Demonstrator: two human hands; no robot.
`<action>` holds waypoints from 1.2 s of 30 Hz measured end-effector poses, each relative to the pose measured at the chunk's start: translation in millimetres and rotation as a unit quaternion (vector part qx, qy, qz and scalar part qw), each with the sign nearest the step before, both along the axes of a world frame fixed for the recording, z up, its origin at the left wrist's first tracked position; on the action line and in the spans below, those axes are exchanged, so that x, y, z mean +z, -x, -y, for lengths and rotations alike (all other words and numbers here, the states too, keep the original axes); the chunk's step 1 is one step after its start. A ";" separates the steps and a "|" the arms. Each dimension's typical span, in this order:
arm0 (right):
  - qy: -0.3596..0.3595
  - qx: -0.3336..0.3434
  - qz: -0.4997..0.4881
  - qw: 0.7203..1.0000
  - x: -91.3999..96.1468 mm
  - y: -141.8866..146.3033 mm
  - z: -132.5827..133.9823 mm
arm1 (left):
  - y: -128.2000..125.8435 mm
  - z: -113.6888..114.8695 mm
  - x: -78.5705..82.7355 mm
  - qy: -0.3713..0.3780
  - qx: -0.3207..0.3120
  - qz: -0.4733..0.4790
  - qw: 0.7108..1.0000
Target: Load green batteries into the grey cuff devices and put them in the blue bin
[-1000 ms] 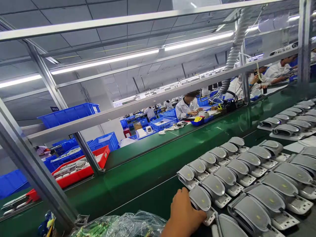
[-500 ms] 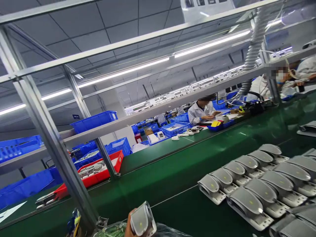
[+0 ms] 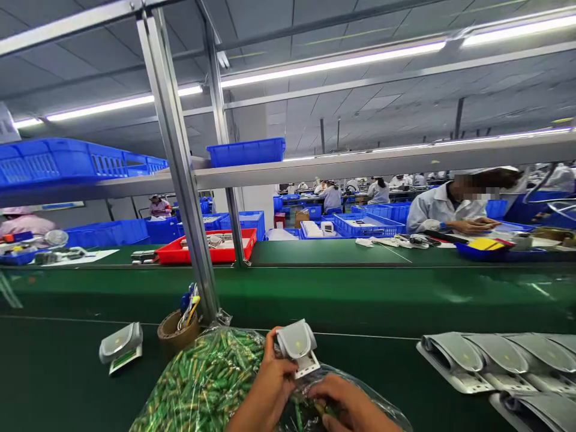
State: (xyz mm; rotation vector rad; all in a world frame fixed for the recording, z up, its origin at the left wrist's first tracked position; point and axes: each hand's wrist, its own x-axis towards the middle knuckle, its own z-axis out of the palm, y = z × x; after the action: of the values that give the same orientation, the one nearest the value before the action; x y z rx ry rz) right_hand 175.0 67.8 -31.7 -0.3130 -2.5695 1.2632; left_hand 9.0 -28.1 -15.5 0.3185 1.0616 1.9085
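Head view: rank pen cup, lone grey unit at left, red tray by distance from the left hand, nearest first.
From the left hand, holding a grey unit:
1. Pen cup, just left, by the post.
2. Lone grey unit, farther left, near side.
3. Red tray, across the green belt.

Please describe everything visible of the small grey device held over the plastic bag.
The grey device is small, with a rounded grey top, matt like fabric or plastic, bearing a tiny yellow dot. A flat white plate juts from its lower end. It is tilted, top towards the camera, gripped at its left edge by the left hand, just above the clear bag of green parts.
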 end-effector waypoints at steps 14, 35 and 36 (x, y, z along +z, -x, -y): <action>0.351 -0.353 -0.130 0.858 16.6 5.8 6.9 | -21.7 7.9 20.9 0.017 -0.035 0.020 0.999; -0.168 -0.184 -0.217 0.944 2.1 -3.0 9.3 | -23.7 7.7 8.8 -0.009 -0.077 0.031 0.996; -0.183 -0.167 -0.215 0.945 3.6 -3.4 8.3 | -23.4 7.8 7.5 -0.007 -0.077 0.032 0.996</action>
State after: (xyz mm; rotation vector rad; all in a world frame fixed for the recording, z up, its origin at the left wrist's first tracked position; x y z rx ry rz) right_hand 178.4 59.5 -28.1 -0.3330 -2.1930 0.6307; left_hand 32.5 -35.9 -8.0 0.3348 0.9532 1.7771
